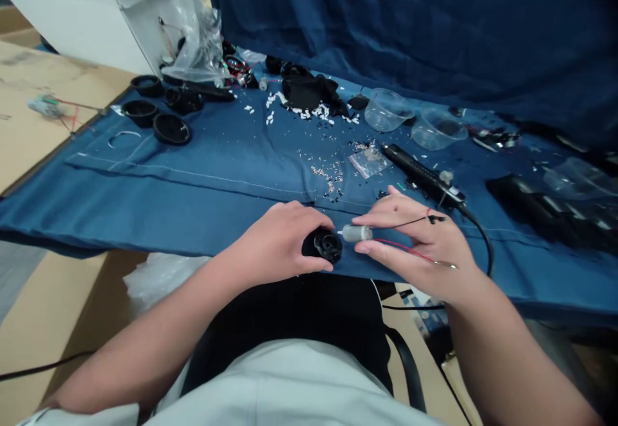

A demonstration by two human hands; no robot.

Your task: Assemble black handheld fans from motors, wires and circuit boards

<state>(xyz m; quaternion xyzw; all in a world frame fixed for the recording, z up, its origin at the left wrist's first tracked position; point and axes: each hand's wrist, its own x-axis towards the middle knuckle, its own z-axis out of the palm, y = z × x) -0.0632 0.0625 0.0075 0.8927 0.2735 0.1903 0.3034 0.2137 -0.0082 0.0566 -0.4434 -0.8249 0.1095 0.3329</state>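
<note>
My left hand [280, 239] is closed around a round black plastic housing [324, 244] at the near edge of the blue cloth [203, 175]. My right hand [415, 239] pinches a small silver motor [356, 233] between thumb and fingers. The motor's shaft points left, close to the housing's opening. Thin red and black wires [410, 223] run from the motor over my right hand.
A black electric screwdriver [420, 172] with its cable lies just beyond my right hand. Two clear plastic cups [386, 109] stand behind it. Black round parts [171, 129] and a plastic bag [197, 46] lie far left. Small screws and white bits [328, 178] are scattered mid-cloth.
</note>
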